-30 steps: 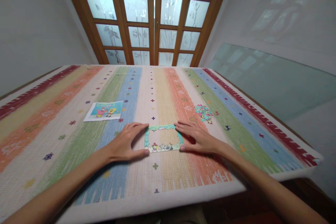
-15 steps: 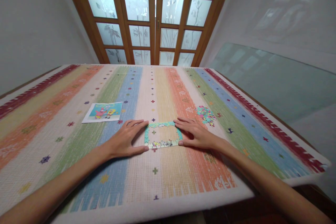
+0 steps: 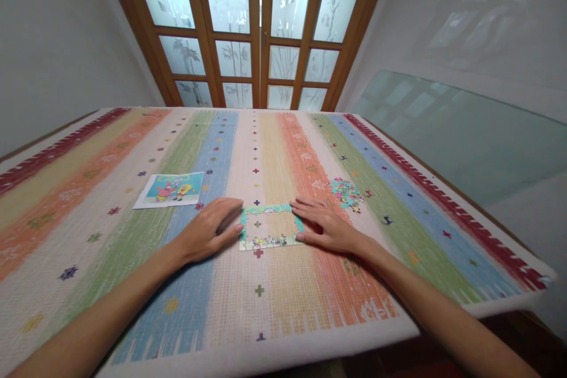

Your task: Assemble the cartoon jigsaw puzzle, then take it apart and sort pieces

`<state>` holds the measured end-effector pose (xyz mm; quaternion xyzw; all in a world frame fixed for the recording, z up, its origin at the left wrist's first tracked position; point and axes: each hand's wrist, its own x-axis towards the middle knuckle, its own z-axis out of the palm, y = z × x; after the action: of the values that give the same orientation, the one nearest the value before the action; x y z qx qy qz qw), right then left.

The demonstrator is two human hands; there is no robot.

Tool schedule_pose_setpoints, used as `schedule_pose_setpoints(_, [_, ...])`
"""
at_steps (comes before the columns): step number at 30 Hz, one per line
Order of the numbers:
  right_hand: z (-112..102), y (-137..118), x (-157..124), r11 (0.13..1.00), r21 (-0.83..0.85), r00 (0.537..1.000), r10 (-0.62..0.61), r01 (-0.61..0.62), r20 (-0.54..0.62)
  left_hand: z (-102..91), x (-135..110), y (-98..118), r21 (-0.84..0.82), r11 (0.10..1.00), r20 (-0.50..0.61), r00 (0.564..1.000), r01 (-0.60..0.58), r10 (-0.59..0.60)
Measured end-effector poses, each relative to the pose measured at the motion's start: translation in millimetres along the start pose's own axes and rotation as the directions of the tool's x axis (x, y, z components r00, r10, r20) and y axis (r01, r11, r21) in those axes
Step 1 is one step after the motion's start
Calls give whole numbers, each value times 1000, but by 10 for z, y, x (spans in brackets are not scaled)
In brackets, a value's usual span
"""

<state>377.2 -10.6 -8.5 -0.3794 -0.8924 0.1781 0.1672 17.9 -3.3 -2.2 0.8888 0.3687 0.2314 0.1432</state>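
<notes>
A rectangular frame of joined jigsaw puzzle pieces [image 3: 269, 241] lies flat on the striped tablecloth, with bare cloth showing inside it. Its upper and side strips are turquoise; the lower strip carries small multicoloured figures. My left hand [image 3: 215, 225] rests at the frame's left side, fingers and thumb apart, their tips by the left strip. On the opposite side, my right hand [image 3: 325, 224] lies with fingers stretched out, fingertips at the upper right corner and thumb at the lower right. Both hands are open and grip nothing.
A heap of loose puzzle pieces [image 3: 346, 194] sits beyond my right hand. To the left lies a printed cartoon picture [image 3: 173, 189]. The striped tablecloth [image 3: 283, 283] covers the table, whose near edge runs below my hands. Wooden glazed doors [image 3: 261, 41] stand behind.
My left thumb has moved up from the frame's lower left corner to its left side, closer to the fingers. My right hand stays nearly in place. The view has shifted slightly.
</notes>
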Motion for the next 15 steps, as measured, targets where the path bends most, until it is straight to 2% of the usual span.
schedule_pose_setpoints(5, [49,0,-3,999,-42,999,-36,34,-28,57,-58,-55,54,994,25,995,-94,93])
schedule_pose_setpoints(9, [-20,77,-16,994,-111,997,-32,25,-69,75,-66,-72,110,987,60,992,-115,109])
schedule_pose_setpoints(12, [-145,299,-56,969,-228,980,50,-94,-194,78,-64,-75,114,986,71,991,-120,112])
schedule_pose_setpoints(15, [-242,629,-127,905,-323,934,176,-278,-311,82,-63,-81,111,985,75,989,-135,127])
